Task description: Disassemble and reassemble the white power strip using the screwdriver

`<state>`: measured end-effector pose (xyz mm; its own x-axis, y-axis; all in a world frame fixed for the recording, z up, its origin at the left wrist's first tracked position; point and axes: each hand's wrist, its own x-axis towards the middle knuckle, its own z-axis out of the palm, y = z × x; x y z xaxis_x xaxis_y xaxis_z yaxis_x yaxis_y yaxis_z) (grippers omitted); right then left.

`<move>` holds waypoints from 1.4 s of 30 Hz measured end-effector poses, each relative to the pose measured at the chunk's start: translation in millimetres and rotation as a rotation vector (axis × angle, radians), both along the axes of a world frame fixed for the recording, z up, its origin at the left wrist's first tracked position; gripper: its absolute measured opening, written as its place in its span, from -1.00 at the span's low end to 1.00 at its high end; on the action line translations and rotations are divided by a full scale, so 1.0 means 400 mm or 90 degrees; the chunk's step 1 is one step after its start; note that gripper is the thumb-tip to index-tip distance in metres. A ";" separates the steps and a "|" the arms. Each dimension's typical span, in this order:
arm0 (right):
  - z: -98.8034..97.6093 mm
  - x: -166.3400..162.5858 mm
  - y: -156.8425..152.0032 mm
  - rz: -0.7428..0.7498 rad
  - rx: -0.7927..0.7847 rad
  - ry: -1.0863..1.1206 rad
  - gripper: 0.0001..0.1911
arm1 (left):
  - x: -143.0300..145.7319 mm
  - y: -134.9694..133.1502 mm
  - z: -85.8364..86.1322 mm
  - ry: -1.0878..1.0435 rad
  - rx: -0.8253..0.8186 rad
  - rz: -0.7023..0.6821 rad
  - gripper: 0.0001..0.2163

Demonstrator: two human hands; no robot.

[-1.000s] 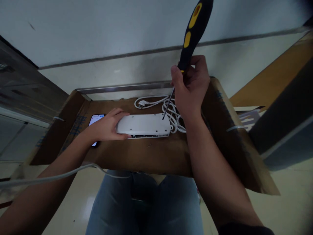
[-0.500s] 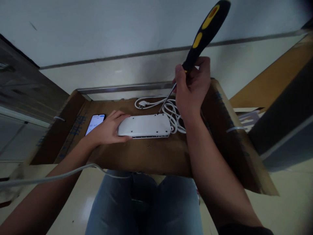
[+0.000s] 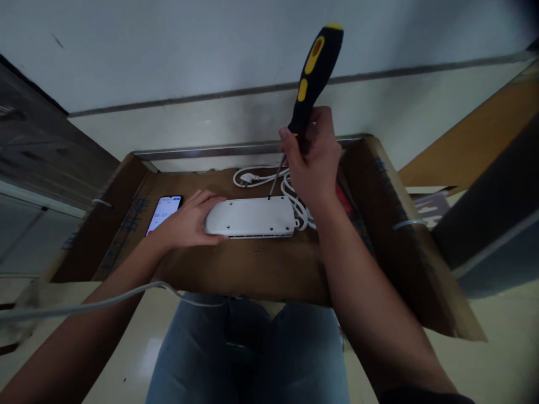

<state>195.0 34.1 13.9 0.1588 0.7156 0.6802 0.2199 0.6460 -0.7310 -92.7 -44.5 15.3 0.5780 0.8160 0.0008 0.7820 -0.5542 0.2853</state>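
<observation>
A white power strip (image 3: 252, 216) lies on the cardboard with its screw-holed face up. My left hand (image 3: 196, 219) grips its left end, thumb along the near edge and fingers over the far side. In my right hand (image 3: 314, 157) is a black and yellow screwdriver (image 3: 315, 73), pinched low near the shaft. Its handle leans up and to the right, and the tip meets a hole by the strip's far edge. The white cord with its plug (image 3: 248, 178) is coiled behind and to the right, partly hidden by my right hand.
A phone (image 3: 163, 212) showing a timer lies left of my left hand. One or two tiny screws (image 3: 258, 251) rest in front of the strip. The cardboard box (image 3: 404, 247) has raised sides, and a white cable (image 3: 105, 296) crosses my left forearm.
My right hand has moved left and the screwdriver stands more upright, its tip slightly further left on the strip's far edge. The left hand keeps its grip almost unmoved.
</observation>
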 end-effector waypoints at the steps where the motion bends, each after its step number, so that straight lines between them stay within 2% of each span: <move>1: -0.002 -0.002 0.001 0.003 0.001 -0.007 -0.61 | 0.001 -0.001 0.001 0.000 -0.003 0.000 -0.19; 14: 0.043 0.030 -0.025 0.126 -0.003 -0.141 -0.65 | 0.001 -0.002 0.000 -0.013 -0.017 0.008 -0.17; 17: 0.035 0.028 -0.019 0.121 0.005 -0.140 -0.64 | 0.003 -0.002 0.002 -0.016 -0.012 0.009 -0.18; 21: 0.024 0.008 -0.026 0.118 0.028 -0.149 -0.54 | 0.003 -0.002 0.004 -0.020 -0.013 0.009 -0.17; 30: 0.050 -0.003 -0.050 0.084 0.013 -0.180 -0.66 | -0.003 0.000 -0.004 -0.021 0.002 -0.005 -0.14; 32: 0.050 0.004 -0.044 0.075 -0.007 -0.166 -0.69 | -0.004 0.001 -0.005 -0.021 0.006 -0.006 -0.14; 34: 0.045 0.007 -0.037 0.079 -0.043 -0.116 -0.64 | -0.005 0.002 -0.006 -0.020 0.009 -0.005 -0.14; 38: 0.038 0.001 -0.031 0.144 -0.086 0.036 -0.51 | -0.007 0.003 -0.009 -0.023 0.020 -0.012 -0.15; 42: 0.040 -0.004 -0.032 0.173 -0.107 0.060 -0.56 | -0.008 0.003 -0.011 -0.026 0.024 -0.017 -0.17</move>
